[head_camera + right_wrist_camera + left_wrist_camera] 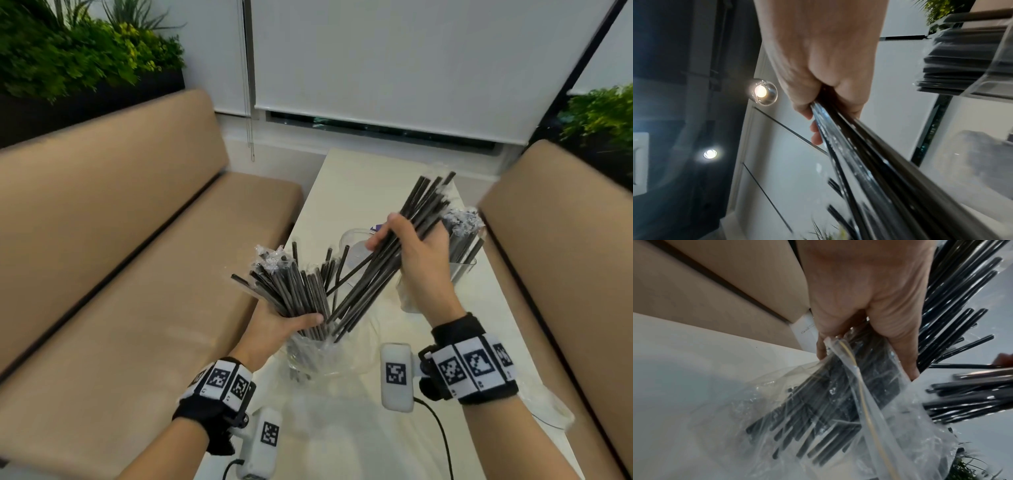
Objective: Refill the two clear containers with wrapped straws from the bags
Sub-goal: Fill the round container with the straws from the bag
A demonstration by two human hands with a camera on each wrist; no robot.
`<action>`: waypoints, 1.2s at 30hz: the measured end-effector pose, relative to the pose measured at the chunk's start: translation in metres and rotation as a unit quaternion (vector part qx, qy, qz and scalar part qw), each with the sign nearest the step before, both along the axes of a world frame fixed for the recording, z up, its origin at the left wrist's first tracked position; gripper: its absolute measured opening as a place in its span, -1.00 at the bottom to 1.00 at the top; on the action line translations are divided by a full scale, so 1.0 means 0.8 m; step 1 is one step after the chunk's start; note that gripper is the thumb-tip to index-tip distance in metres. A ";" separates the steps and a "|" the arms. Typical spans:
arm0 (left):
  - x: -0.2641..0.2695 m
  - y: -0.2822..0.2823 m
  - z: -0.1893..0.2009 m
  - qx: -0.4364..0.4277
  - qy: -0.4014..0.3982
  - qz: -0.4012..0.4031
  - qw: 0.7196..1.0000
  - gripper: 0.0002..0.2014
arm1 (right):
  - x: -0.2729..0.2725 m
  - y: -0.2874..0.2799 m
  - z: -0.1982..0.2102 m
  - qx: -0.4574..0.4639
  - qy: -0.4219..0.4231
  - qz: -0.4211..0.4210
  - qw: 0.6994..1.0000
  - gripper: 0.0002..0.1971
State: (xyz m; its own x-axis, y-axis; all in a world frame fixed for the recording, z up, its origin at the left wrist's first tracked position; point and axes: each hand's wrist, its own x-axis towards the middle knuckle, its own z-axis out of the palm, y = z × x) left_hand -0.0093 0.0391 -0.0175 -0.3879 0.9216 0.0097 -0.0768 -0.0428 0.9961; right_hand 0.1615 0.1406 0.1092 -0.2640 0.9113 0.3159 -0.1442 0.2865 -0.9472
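My left hand (291,325) grips a clear plastic bag (322,356) full of black wrapped straws (294,291), held tilted above the white table (346,185); the same bag (838,410) and left hand (869,313) fill the left wrist view. My right hand (407,250) holds a bundle of black straws (387,253) slanting up to the right, its lower ends by the bag's mouth. The right wrist view has those straws (869,170) running out of my right hand (830,81). One clear container (462,260) with straws stands behind that hand. A second clear container (356,250) is partly hidden.
Tan bench seats (137,274) flank the narrow table on both sides. Green plants (78,51) sit behind the left bench and at the far right. A white roller blind (411,61) covers the window beyond. Crumpled clear plastic (548,407) lies at the table's right edge.
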 end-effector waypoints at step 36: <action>0.001 -0.013 -0.004 -0.075 -0.068 0.004 0.995 -0.62 | -0.085 0.206 -0.002 0.083 -0.117 -0.200 0.969 -0.85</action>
